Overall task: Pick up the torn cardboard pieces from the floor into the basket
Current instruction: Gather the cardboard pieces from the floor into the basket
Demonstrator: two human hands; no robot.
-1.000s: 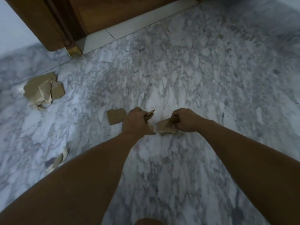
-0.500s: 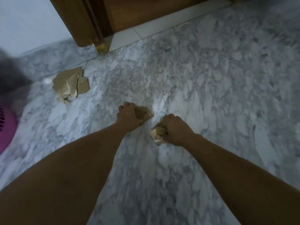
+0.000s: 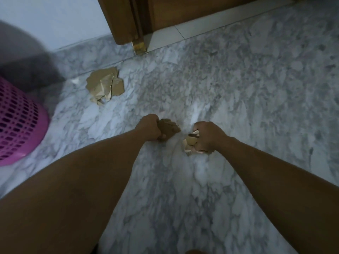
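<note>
Hands both loaded. Your left hand point(image 3: 149, 127) has its fingers curled tight round a darker brown wad of cardboard point(image 3: 169, 127), which sticks out to the right of the fist, thumb under it. Your right hand point(image 3: 207, 136) is closed the same way on a paler bunch of torn pieces point(image 3: 190, 143); torn edges poke out on its left side and below the knuckles. The two fists sit close together, small gap of bare floor between them, the two bundles facing each other across it and not touching. Can't tell whether either bundle touches the marble floor point(image 3: 256, 88) or is held just above it. More scrap on the floor: a loose pile of cardboard pieces point(image 3: 105, 86) lies ahead of your left hand and off to its left, well apart from both fists, several overlapping sheets, one folded up at the edge. Pink basket point(image 3: 17, 123) sits far left of your left hand, further out than the pile, only its perforated side wall in view, cut by the frame edge; its inside is not visible. Beyond the pile, ahead of both hands, wooden door frame point(image 3: 124, 21) with a brass fitting point(image 3: 139, 46) at its foot, and a pale threshold strip point(image 3: 201, 27) running off to the right.
</note>
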